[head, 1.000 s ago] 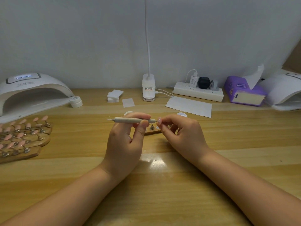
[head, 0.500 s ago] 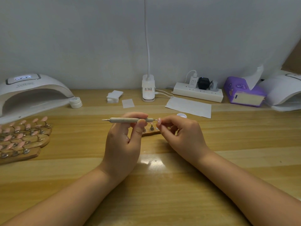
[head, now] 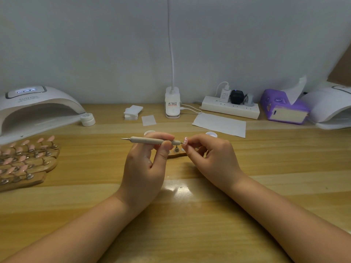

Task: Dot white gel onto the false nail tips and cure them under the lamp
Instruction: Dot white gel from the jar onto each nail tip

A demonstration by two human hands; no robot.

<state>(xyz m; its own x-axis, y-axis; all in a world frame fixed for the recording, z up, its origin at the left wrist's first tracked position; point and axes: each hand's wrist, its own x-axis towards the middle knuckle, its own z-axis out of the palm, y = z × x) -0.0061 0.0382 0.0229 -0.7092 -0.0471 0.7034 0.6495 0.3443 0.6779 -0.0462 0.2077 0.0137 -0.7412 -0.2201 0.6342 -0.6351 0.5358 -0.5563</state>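
At table centre, raised just above the wood: one false nail tip point(head: 186, 139), pale pink, pinched upright between the thumb and forefinger of the right hand point(head: 212, 158); held clear of its stand, presumably so the face can be turned toward the tool.

Touching or almost touching that tip: dotting tool point(head: 152, 140), grey shaft, lying near level, its right-hand metal point at the tip's face. Left hand point(head: 146, 168) grasps it, thumb and forefinger curled round the shaft close to the working end, which I judge gives finer control for a small dot. Both forearms rest on the table point(head: 190, 224), likely for steadiness.

Directly behind the fingers point(head: 167, 147): small wooden stand point(head: 176, 153) with metal pegs, mostly hidden by the hands; the vacant peg suggests where the held tip belongs.

Just behind the hands: two small white pots or lids, left one point(head: 149, 133), right one point(head: 210, 133); whether either holds the gel I cannot tell.

Left edge: wooden racks point(head: 28, 162) carrying many pink tips, laid beside the curing lamp point(head: 36, 109), display lit, handy for curing. Small white jar point(head: 87, 119) at the lamp's mouth.

Rear: clip lamp base point(head: 172, 103), power strip point(head: 230, 109), paper sheet point(head: 220, 125), purple tissue pack point(head: 283, 109), second lamp point(head: 330, 109).

Change from a second ago: tool's point has closed onto the tip; the hands otherwise sit in the same place, the grips unchanged.
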